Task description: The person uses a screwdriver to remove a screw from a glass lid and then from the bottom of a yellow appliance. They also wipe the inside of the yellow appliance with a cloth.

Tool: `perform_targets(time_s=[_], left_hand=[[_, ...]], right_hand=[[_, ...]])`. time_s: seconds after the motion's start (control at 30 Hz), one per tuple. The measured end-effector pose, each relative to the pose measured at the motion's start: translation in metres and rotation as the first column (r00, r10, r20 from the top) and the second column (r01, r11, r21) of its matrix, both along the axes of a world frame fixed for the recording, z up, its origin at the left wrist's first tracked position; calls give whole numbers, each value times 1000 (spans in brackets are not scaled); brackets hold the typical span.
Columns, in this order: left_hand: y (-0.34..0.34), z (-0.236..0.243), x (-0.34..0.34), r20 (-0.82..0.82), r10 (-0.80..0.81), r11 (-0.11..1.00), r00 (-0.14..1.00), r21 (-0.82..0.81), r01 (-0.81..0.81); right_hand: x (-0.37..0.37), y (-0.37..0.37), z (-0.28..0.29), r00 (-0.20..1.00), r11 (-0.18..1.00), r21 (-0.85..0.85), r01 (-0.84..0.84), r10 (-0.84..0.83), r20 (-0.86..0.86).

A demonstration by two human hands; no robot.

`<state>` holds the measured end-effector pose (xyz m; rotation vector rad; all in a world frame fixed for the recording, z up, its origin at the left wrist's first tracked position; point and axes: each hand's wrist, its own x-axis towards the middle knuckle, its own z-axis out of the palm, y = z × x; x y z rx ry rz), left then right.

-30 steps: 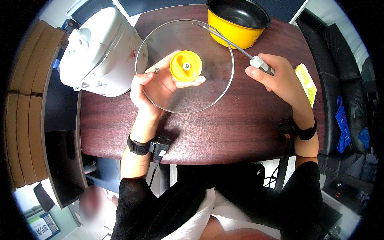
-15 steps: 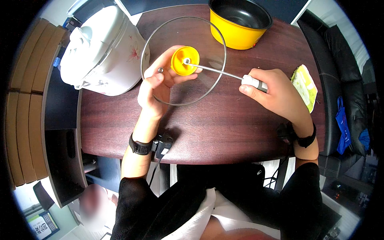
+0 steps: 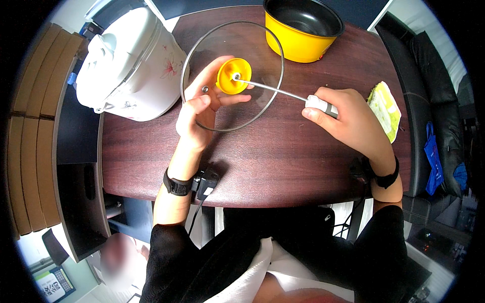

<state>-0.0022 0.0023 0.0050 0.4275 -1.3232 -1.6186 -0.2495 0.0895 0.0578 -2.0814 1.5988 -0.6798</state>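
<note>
Screwdriver [image 3: 314, 102] now at yellow knob [image 3: 230, 84], lid [image 3: 260, 55] tilted

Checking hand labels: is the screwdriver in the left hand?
No, the right hand grips the screwdriver, while the left hand holds the glass lid.

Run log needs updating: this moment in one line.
left hand: holds lid | right hand: holds screwdriver to knob | pot: on table
</note>
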Motion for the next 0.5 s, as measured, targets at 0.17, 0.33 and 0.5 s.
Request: perform_targets(time_s=[0.17,0.33,0.5], left_hand=[[-2,0,3,9,-48,999,999,-6,48],[-1,0,2,17,-26,999,1000,-19,27],[1,-1,0,38,4,999,999,-32,-2]], right_hand=[[0,0,-1,1000,1000,-20,0,0,6],[1,-1,1,1000,1000,4,0,0,-18],[2,1,5,998,996,84,13,-8,-60]])
